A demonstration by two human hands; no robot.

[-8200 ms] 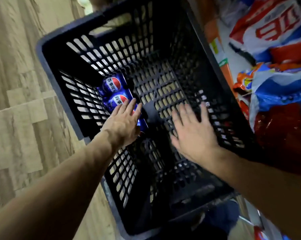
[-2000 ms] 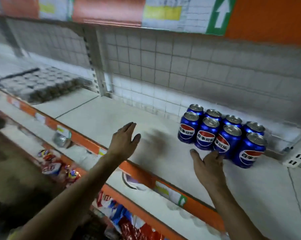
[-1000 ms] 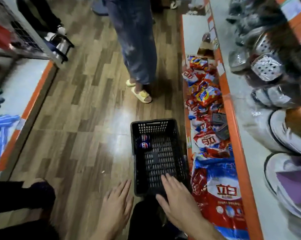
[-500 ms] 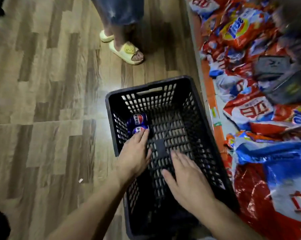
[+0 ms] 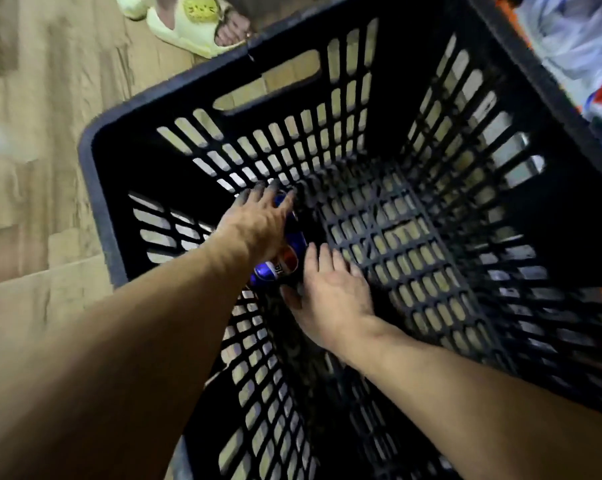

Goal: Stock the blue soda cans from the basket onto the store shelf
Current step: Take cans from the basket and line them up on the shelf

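A black slotted plastic basket stands on the floor and fills most of the view. Two blue soda cans lie on its bottom by the left wall. The near can shows its red, white and blue logo. Only a blue sliver of the far can shows. My left hand is spread over the cans, fingers stretched across the far one, not closed. My right hand is low in the basket just right of the near can, fingers apart and touching its side. The store shelf is out of view.
The basket sits on a wood-pattern floor. Another person's foot in a yellow sandal stands just past the basket's far rim. Packaged goods on a low orange-edged shelf lie to the right of the basket.
The view has dropped much closer to the basket. Both hands have gone deeper in: the left now covers the cans, and the right has shifted left to the near can.
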